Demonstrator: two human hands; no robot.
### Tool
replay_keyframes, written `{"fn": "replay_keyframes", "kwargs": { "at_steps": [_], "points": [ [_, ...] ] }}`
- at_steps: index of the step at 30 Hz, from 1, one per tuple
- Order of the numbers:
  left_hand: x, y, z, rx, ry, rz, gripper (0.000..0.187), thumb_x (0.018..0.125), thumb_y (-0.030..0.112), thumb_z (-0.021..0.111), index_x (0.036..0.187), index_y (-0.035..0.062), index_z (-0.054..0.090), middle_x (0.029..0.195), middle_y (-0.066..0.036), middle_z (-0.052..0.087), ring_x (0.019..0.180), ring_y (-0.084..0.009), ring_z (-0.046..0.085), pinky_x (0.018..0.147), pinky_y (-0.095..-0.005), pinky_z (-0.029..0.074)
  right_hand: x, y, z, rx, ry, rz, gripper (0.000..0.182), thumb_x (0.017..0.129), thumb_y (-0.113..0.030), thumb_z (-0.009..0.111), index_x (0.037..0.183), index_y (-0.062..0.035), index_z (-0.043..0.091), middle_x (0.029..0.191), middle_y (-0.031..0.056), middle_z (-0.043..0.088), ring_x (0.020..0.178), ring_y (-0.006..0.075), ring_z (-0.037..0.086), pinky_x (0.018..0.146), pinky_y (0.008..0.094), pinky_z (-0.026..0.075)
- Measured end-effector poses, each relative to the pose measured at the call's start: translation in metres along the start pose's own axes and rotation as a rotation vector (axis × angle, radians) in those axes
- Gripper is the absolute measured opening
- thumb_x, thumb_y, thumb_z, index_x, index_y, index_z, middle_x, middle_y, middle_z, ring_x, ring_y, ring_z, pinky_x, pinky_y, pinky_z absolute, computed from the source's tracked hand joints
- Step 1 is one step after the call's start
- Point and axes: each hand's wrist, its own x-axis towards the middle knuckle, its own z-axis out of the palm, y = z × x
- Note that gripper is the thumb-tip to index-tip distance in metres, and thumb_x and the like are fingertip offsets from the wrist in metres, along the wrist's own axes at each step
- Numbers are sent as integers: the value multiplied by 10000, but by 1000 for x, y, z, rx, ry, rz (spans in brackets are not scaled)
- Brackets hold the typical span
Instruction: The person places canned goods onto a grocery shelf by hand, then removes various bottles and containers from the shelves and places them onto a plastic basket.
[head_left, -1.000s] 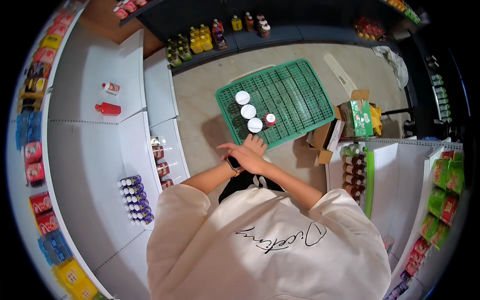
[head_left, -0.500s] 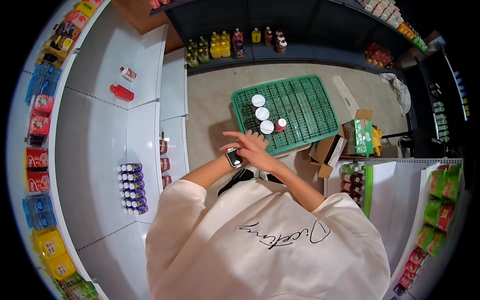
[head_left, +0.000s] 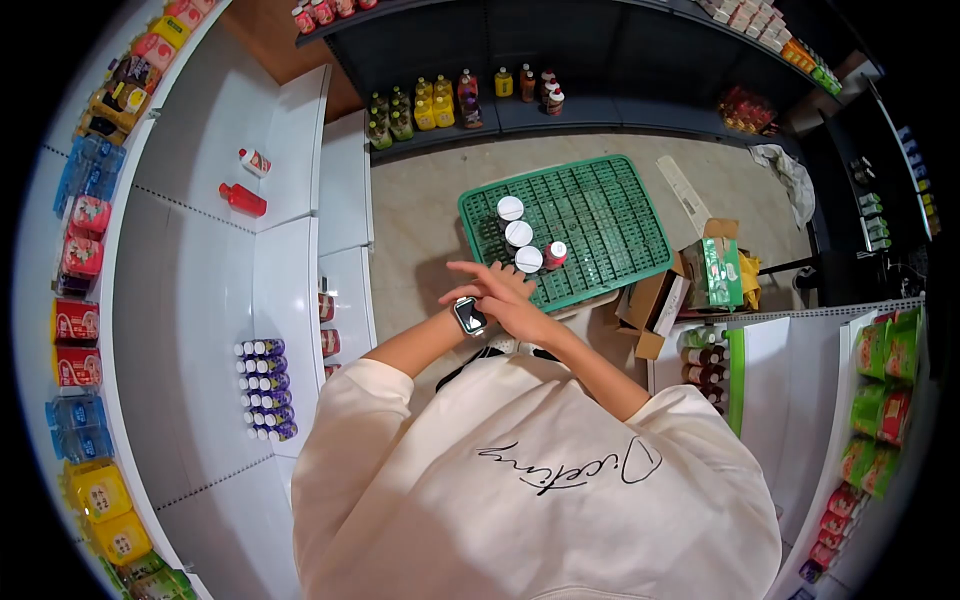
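Observation:
My left hand [head_left: 514, 281] reaches forward with its fingers stretched out and a smartwatch [head_left: 469, 316] on its wrist. Across it lies my right hand [head_left: 497, 297], fingers extended to the left, touching the left hand beside the watch. Neither hand holds anything that shows. Just beyond them is a green plastic pallet [head_left: 608, 225] on the floor. Three white-lidded containers [head_left: 518, 233] stand in a row on its left part, and a red bottle with a white cap [head_left: 556, 254] is beside the nearest one.
White shelves on the left carry purple bottles with white caps [head_left: 266, 390], a red bottle [head_left: 243, 199] and a white-and-red bottle [head_left: 255, 162]. Open cardboard boxes [head_left: 650, 308] sit right of the pallet. Dark shelving [head_left: 600, 112] at the back holds several drink bottles.
My view has tilted up slightly, so the back shelf shows a little lower. Both hands keep the same pose, and the containers stay in place on the pallet.

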Motion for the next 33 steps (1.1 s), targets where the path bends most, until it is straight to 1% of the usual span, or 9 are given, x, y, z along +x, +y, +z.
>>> {"fn": "replay_keyframes", "kwargs": {
  "at_steps": [6,9,15,24,27,33],
  "points": [
    [-2,0,-1,2,-6,6,312,774,287,626,1017,92,621,990,-95,615,956,-236,570,789,-357,399,-2,-6,2,58,1,91,665,800,95,354,1434,-87,270,1226,199,572,1138,186,529,933,268,412],
    [-1,-1,-1,4,-7,8,316,774,290,627,1020,92,621,991,-96,616,957,-237,571,790,-358,401,-1,2,1,-14,-11,8,675,795,102,358,1436,-88,268,1232,197,571,1140,178,525,927,259,411],
    [-2,0,-1,3,-8,16,325,775,295,629,1027,90,620,995,-99,618,958,-240,574,793,-360,405,-4,-13,5,41,-6,69,701,775,109,362,1439,-93,268,1243,200,563,1150,183,519,926,255,408],
    [-5,1,2,-2,-6,20,338,776,304,632,1036,88,618,999,-103,621,960,-244,577,796,-362,411,-3,-4,8,19,-14,47,722,750,103,363,1440,-86,270,1262,221,552,1187,212,509,954,279,396],
    [-6,1,2,-4,-5,23,343,776,306,633,1040,88,618,1001,-104,622,961,-245,579,798,-363,413,-4,-9,12,29,-5,73,726,747,105,365,1440,-86,269,1259,226,553,1203,219,503,966,282,390],
    [-9,0,4,-2,-2,29,352,777,312,635,1046,87,617,1004,-107,624,963,-248,581,800,-365,416,-3,-1,13,-35,-21,18,729,744,109,370,1439,-85,269,1254,232,553,1210,227,500,976,283,382]
  ]
}}
